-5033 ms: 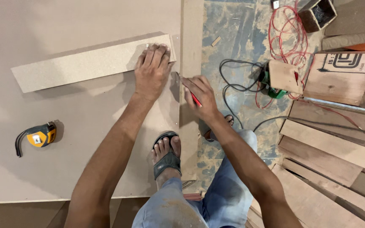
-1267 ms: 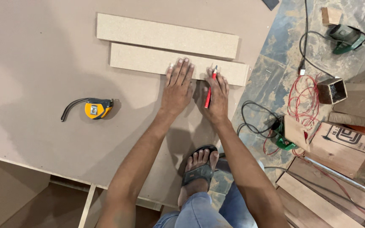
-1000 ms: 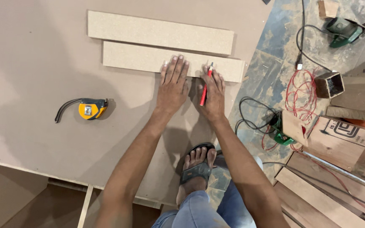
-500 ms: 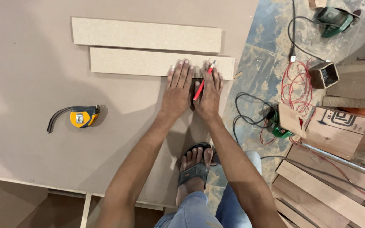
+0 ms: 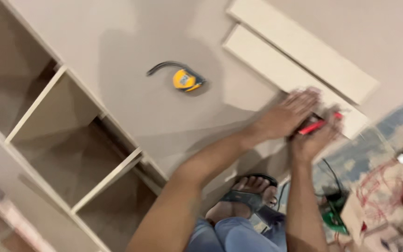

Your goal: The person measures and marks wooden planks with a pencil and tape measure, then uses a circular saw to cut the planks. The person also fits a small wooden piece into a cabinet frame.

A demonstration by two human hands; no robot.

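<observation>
Two pale board strips lie side by side on a large grey panel [image 5: 141,70]: a near strip [image 5: 276,70] and a far strip [image 5: 304,46]. My left hand [image 5: 288,114] lies flat, fingers spread, on the near strip's right end. Beside it, my right hand [image 5: 316,137] holds a red pencil [image 5: 318,123] against the same end. Both hands are blurred. A yellow tape measure [image 5: 185,79] with a dark strap rests on the panel to the left of my hands.
An open cabinet frame [image 5: 57,135] with dividers fills the lower left. My sandalled foot [image 5: 248,196] stands on the panel's edge. Red wire [image 5: 378,186], a green tool [image 5: 334,217] and cables lie on the patterned floor at the right.
The view has swung and tilted sharply, bringing the cabinet compartments into sight. My hands stay on the near strip's right end with the pencil. Five seconds ago only one strip showed.
</observation>
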